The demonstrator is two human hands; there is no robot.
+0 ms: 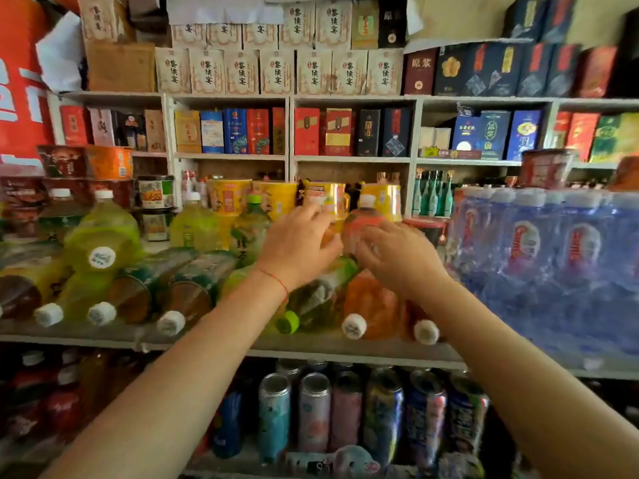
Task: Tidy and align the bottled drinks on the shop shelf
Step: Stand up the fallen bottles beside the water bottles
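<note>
On the left of the shelf [103,335], bottles lie on their sides with white caps toward the front: a yellow-green bottle [74,299] and two amber tea bottles [138,292] beside it. Another yellow-green bottle [103,233] rests on top of them, and a green-capped tea bottle [250,226] stands upright behind. Yellow tubs [230,200] sit at the back; what they hold cannot be seen.

In the middle, the left hand [297,245], a red string at its wrist, has its fingers curled on a gold-labelled container [328,202]. Just beside it, the right hand [397,257] grips the upright orange bottle [363,224], white-capped and filled with orange-pink drink. Below the hands lie a green-capped bottle [311,302] of green tea and two more orange bottles [373,305].

To the right stands a shrink-wrapped pack of water bottles [539,250]. On the shelf below, tall cans [313,413] stand in a row.
</note>
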